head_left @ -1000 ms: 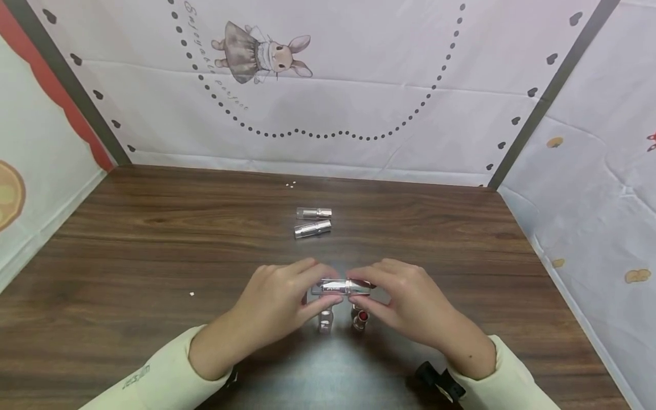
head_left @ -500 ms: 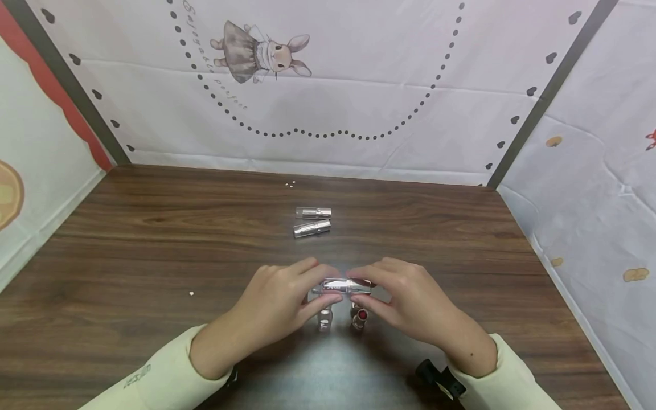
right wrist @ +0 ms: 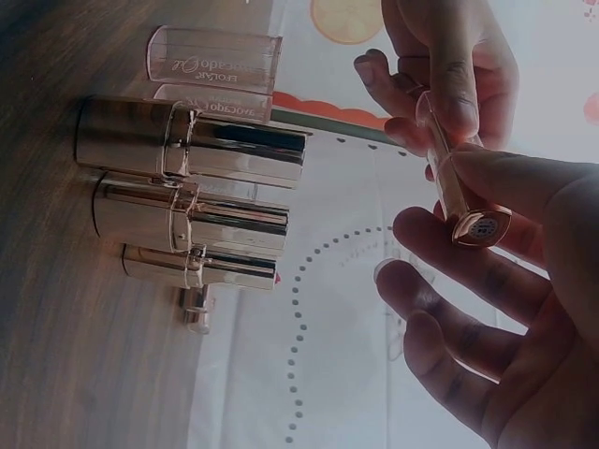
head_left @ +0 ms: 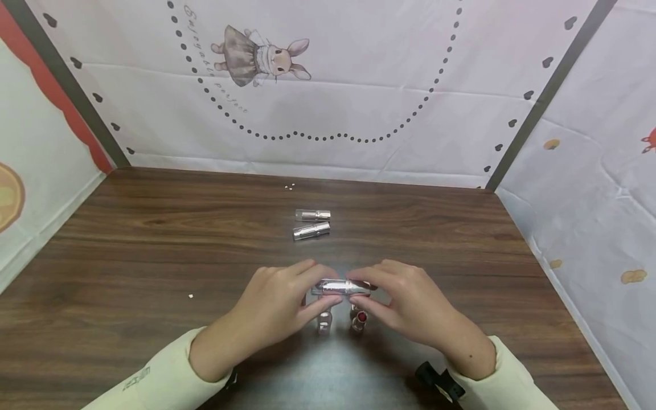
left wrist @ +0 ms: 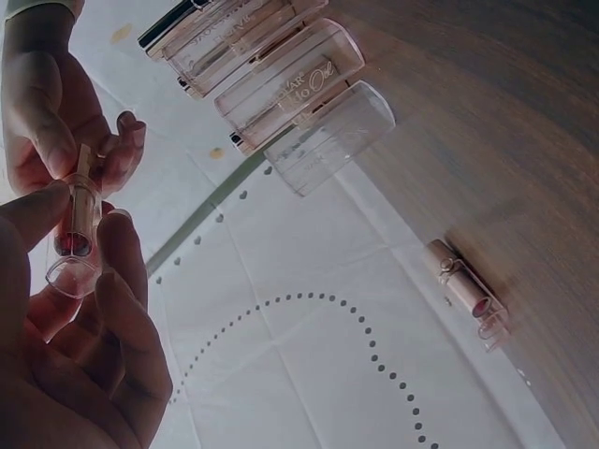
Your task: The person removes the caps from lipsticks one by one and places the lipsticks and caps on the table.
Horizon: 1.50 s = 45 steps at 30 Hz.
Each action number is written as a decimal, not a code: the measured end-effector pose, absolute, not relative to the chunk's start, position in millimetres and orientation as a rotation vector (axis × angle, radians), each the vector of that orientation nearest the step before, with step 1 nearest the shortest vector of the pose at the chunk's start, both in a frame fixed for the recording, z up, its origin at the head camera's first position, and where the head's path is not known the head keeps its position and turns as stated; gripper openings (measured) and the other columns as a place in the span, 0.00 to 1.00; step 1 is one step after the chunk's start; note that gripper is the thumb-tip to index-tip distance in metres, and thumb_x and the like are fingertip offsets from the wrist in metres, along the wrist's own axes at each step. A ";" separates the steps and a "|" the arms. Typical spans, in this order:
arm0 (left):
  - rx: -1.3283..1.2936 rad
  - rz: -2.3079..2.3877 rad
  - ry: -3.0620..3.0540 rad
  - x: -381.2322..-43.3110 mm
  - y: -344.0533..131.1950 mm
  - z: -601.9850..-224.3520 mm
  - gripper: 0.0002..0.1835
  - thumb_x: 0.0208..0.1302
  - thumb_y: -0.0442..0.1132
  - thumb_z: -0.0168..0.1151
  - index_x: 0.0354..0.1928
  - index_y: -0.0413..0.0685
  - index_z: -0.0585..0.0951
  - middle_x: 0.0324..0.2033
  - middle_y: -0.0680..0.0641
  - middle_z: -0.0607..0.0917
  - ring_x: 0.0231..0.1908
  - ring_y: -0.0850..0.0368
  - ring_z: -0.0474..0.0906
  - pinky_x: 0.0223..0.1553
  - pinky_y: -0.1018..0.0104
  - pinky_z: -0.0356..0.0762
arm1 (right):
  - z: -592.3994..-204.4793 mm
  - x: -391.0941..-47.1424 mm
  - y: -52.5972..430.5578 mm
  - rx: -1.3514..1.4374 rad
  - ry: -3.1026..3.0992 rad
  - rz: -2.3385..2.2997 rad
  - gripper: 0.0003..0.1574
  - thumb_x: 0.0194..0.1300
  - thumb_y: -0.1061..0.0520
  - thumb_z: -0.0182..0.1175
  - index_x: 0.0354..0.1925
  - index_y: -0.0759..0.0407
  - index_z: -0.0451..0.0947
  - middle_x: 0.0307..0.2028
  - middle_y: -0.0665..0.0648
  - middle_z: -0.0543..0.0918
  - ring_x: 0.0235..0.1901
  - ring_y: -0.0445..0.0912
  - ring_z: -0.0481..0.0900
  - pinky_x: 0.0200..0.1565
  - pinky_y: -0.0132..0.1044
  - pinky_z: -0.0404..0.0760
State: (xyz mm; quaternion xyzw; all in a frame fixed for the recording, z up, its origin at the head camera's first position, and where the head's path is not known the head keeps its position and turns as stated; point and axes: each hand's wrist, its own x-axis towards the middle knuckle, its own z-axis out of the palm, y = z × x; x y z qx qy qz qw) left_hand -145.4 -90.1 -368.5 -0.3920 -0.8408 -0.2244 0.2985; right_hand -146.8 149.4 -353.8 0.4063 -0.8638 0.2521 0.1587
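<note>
My left hand (head_left: pixel 274 302) and right hand (head_left: pixel 410 296) hold one capped lipstick (head_left: pixel 342 287) level between them, raised above the table. The left thumb and fingers pinch its clear cap (left wrist: pixel 73 278), through which a red bullet shows. At the other end, the right thumb and fingers pinch the rose-gold base (right wrist: pixel 449 192); its round label faces the right wrist camera. Below the hands, clear caps (right wrist: pixel 215 58) stand in a row on the left. Open lipsticks stand upright on the right, one showing a red tip (head_left: pixel 361 316); the hands partly hide both rows in the head view.
Two capped lipsticks (head_left: pixel 311 230) lie side by side farther back on the wooden table (head_left: pixel 435 239). Tiny white bits (head_left: pixel 290 187) lie near the back edge, and another white bit (head_left: pixel 191 296) is left of the hands. Printed fabric walls (head_left: pixel 359 57) enclose the back and sides.
Both hands keep nearly the same place and grip. The held lipstick seems slightly turned about its length, its lettering less visible now. The head view has tilted slightly.
</note>
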 end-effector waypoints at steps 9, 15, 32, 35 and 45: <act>-1.043 -0.614 -2.234 -144.9 -88.5 -369.7 0.13 0.62 0.53 0.69 0.41 0.55 0.83 0.28 0.59 0.84 0.16 0.70 0.71 0.16 0.77 0.61 | -353.2 -145.5 150.6 1.159 -2.489 0.721 0.17 0.61 0.51 0.71 0.49 0.53 0.85 0.36 0.47 0.87 0.34 0.35 0.82 0.36 0.30 0.81; -1.054 -0.626 -2.232 -143.7 -88.5 -369.7 0.13 0.62 0.54 0.68 0.42 0.55 0.84 0.28 0.59 0.84 0.16 0.71 0.71 0.16 0.78 0.61 | -350.8 -143.9 152.1 1.156 -2.561 0.784 0.18 0.63 0.51 0.70 0.51 0.53 0.84 0.37 0.46 0.87 0.35 0.33 0.81 0.35 0.28 0.80; -1.068 -0.623 -2.223 -144.3 -88.5 -367.9 0.13 0.65 0.53 0.67 0.44 0.55 0.84 0.26 0.59 0.82 0.14 0.73 0.64 0.16 0.80 0.55 | -349.4 -145.2 153.4 1.163 -2.567 0.800 0.18 0.64 0.51 0.68 0.52 0.52 0.84 0.37 0.46 0.87 0.35 0.33 0.80 0.34 0.27 0.79; -1.060 -0.622 -2.229 -144.6 -88.4 -367.4 0.13 0.64 0.53 0.67 0.44 0.55 0.84 0.27 0.59 0.84 0.14 0.73 0.65 0.16 0.79 0.56 | -349.1 -145.3 153.4 1.157 -2.566 0.796 0.18 0.64 0.51 0.69 0.52 0.52 0.84 0.37 0.46 0.87 0.34 0.34 0.81 0.34 0.27 0.79; -1.037 -0.622 -2.266 -143.7 -88.9 -367.7 0.13 0.64 0.54 0.67 0.43 0.56 0.84 0.26 0.60 0.82 0.15 0.75 0.62 0.17 0.78 0.59 | -350.7 -146.0 152.4 1.154 -2.574 0.816 0.16 0.65 0.50 0.68 0.51 0.50 0.84 0.36 0.45 0.86 0.31 0.34 0.78 0.33 0.26 0.77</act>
